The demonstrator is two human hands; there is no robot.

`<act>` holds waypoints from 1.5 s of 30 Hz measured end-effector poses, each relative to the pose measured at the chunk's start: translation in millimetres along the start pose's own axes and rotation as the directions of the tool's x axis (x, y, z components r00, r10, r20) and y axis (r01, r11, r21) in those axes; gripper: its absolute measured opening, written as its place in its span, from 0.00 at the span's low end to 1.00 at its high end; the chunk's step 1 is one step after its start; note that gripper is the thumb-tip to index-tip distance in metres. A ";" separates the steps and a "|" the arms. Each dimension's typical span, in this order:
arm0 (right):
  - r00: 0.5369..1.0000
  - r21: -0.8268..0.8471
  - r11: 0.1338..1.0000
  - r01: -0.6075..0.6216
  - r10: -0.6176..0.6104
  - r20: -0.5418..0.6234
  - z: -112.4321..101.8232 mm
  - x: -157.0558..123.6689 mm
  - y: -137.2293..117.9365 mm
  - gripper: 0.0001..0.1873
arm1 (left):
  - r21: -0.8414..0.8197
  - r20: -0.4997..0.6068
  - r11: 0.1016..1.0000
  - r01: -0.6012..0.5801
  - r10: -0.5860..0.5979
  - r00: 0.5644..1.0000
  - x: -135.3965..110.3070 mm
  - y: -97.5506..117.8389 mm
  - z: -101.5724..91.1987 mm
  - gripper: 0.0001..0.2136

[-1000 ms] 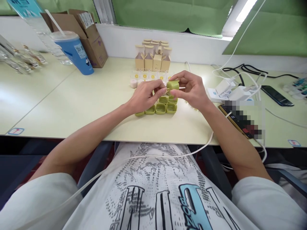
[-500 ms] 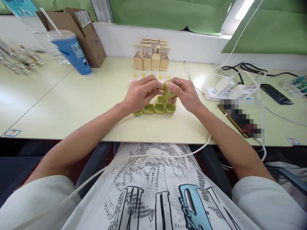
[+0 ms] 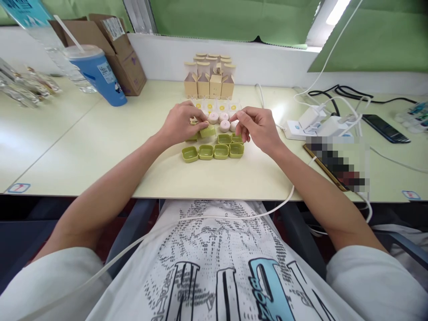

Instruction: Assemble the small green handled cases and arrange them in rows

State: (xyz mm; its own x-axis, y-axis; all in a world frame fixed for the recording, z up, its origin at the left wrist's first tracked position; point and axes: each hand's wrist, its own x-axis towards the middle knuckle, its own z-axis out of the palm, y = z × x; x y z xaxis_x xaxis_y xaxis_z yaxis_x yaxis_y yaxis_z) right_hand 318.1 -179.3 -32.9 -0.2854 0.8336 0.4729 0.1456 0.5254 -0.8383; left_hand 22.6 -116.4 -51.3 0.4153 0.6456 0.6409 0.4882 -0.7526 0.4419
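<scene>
My left hand [image 3: 183,125] is closed, thumb and fingers pinching a small green square tub [image 3: 207,132] just above the table. To its right, my right hand [image 3: 257,129] hangs with fingers loosely curled and apart, and nothing shows in them. Its fingertips are beside several small pale pink round pots [image 3: 224,126], one of them partly hidden by the fingers. In front of both hands stands a row of open green tubs [image 3: 221,152], with more behind it [image 3: 224,139]. Part of the back tubs is covered by my left hand.
Clear cases with yellow labels [image 3: 221,107] lie behind the pots, before upright small beige boxes [image 3: 216,84]. At left are a blue cup [image 3: 98,76], a cardboard box [image 3: 129,67] and glass bottles [image 3: 31,87]. A power strip [image 3: 301,129], cables and phones [image 3: 386,128] occupy the right.
Both hands were together around a green tub; now they are apart. My left hand has moved left and lower with the tub, and my right hand has let go. The pink pots now show.
</scene>
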 end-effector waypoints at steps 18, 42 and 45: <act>0.985 -0.129 0.989 -0.068 0.046 -0.164 -17.6 6.6 -5.4 0.25 | 0.216 0.245 0.974 -0.068 0.013 0.969 -1.7 4.9 -5.9 0.19; 0.858 -0.964 0.167 -0.207 0.504 -0.097 -37.2 10.0 2.0 0.18 | 0.058 0.249 0.967 -0.247 0.225 0.942 -6.0 48.6 -1.1 0.14; 0.862 -0.969 0.132 -0.210 0.493 -0.119 -34.5 9.6 0.7 0.15 | -0.018 0.303 0.961 -0.275 0.267 0.915 -7.7 55.3 2.5 0.13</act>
State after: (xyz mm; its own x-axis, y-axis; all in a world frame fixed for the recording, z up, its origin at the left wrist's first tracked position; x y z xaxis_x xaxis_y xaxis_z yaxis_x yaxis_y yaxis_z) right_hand 348.2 -165.0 -19.6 -0.0611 0.9978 0.0261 0.9968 0.0597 0.0532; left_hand 48.3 -162.6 -33.3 0.7432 0.4286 0.5138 0.3413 -0.9033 0.2599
